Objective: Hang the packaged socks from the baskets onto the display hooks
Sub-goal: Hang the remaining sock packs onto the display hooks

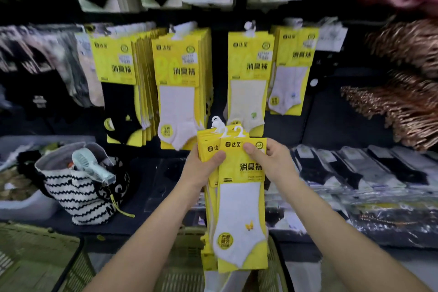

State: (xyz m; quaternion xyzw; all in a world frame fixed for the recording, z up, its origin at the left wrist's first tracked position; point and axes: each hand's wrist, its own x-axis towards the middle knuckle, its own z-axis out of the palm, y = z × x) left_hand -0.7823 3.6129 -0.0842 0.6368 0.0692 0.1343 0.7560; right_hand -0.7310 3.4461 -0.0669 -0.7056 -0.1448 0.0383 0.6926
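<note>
**A:** Head view. Where are the socks?

**B:** The sock packs [240, 208] are a yellow stack, held upright at centre, over a green basket [182, 277].

**A:** Fingers?

**B:** The left hand [203, 168] grips the stack's upper left edge, thumb on the front, fingers [196, 149] curled behind. The right hand [267, 163] pinches the foremost pack's top right corner, thumb in front. White hanger hooks [239, 131] stick up just above both thumbs.

**A:** Surroundings?

**B:** Hung packs [181, 73] fill the display behind. A striped bag [78, 197] sits on the bench [147, 185] to the left.

Glossy yellow card sock packs [241, 170]; white plastic hangers [239, 131]; knitted striped bag [78, 194].
</note>
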